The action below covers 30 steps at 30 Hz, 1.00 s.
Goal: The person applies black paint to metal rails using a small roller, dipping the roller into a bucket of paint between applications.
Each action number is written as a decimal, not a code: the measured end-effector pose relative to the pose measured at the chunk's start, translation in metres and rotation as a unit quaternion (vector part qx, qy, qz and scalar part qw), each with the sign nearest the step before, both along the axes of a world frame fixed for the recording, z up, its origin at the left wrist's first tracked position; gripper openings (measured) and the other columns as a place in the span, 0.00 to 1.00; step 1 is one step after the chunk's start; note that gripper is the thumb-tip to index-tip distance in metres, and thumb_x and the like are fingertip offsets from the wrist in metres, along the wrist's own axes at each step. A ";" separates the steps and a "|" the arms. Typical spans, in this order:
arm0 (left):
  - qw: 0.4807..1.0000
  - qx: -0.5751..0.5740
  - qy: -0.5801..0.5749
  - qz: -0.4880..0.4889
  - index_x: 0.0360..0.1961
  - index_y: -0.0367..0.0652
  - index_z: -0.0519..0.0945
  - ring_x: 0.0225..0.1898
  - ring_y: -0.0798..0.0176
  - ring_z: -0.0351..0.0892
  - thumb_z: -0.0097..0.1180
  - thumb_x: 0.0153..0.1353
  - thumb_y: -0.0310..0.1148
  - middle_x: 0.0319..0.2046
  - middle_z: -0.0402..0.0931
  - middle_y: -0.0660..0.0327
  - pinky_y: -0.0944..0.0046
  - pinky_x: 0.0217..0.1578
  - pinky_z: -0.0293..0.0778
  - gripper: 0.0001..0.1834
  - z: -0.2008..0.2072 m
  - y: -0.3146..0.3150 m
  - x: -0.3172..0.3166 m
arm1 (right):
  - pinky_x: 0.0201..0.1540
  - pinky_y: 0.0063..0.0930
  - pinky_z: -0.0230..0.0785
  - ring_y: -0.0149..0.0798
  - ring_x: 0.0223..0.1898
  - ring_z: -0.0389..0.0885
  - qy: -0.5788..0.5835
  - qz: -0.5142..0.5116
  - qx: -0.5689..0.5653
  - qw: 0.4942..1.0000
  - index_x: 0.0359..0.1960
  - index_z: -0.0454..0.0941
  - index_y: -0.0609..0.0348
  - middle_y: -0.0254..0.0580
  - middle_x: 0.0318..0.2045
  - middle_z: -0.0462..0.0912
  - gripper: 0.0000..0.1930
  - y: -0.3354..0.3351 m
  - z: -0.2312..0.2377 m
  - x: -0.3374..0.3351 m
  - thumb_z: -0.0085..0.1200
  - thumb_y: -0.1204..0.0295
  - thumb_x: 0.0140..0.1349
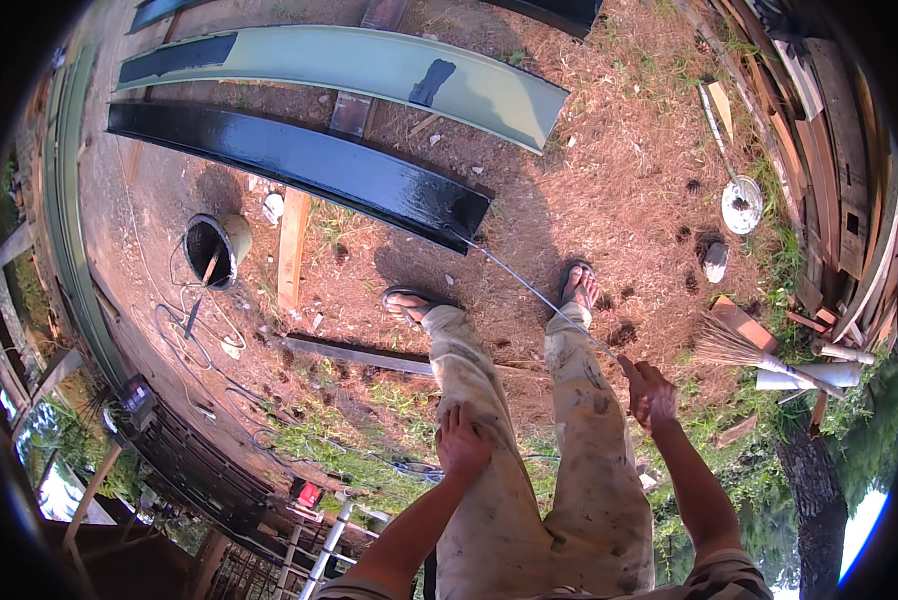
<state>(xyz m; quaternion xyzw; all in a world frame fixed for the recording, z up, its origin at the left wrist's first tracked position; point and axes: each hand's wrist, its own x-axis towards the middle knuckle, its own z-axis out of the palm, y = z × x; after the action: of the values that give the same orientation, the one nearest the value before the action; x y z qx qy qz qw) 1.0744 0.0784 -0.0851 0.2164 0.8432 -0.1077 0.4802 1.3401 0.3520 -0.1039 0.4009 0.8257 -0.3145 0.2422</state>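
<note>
My right hand [651, 392] is closed around the near end of a long thin metal pole [539, 293]. The pole slants up and left to the near right end of a glossy black-coated steel beam [299, 160]; its head is too dark there to make out. Against my left thigh lies my left hand [463, 440], with its fingers spread and nothing in it. Beyond the black beam is a pale green beam [339, 62] with black patches on it. To the left, a bucket [231, 240] with a dark inside has a stick [212, 266] in it.
Under the beams run crosswise supports, and a wooden plank [294, 250] lies near the bucket. A dark bar [359, 353] lies by my left foot. Cables [184, 340] loop at left. At right are a round paint-marked lid [742, 204], a broom [744, 345] and stacked boards [839, 160].
</note>
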 end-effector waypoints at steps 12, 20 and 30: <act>0.999 -0.034 -0.006 -0.004 0.75 0.42 0.68 0.79 0.43 0.59 0.51 0.67 0.41 0.76 0.66 0.48 0.41 0.75 0.59 0.36 -0.001 0.013 0.002 | 0.44 0.44 0.82 0.47 0.42 0.86 0.107 0.028 -0.010 0.994 0.67 0.77 0.49 0.41 0.46 0.86 0.31 0.015 -0.051 0.025 0.58 0.75 0.58; 0.999 -0.027 -0.008 -0.016 0.75 0.42 0.68 0.79 0.43 0.60 0.51 0.67 0.42 0.75 0.67 0.48 0.41 0.75 0.59 0.36 -0.004 0.009 0.002 | 0.42 0.44 0.84 0.48 0.42 0.86 0.142 0.007 -0.022 0.990 0.62 0.81 0.49 0.42 0.45 0.85 0.28 0.019 -0.089 -0.041 0.57 0.76 0.57; 1.000 -0.019 -0.006 -0.009 0.73 0.43 0.70 0.78 0.42 0.61 0.51 0.67 0.42 0.74 0.69 0.48 0.40 0.73 0.61 0.34 -0.001 0.016 -0.003 | 0.40 0.44 0.83 0.46 0.35 0.86 0.079 -0.044 -0.015 0.996 0.60 0.83 0.47 0.39 0.34 0.85 0.27 0.018 -0.019 0.065 0.56 0.79 0.56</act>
<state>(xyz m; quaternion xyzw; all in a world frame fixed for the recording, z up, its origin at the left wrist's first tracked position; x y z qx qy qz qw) 1.0712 0.0941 -0.0858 0.2155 0.8364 -0.1263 0.4878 1.4054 0.3699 -0.1225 0.4070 0.8189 -0.3683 0.1678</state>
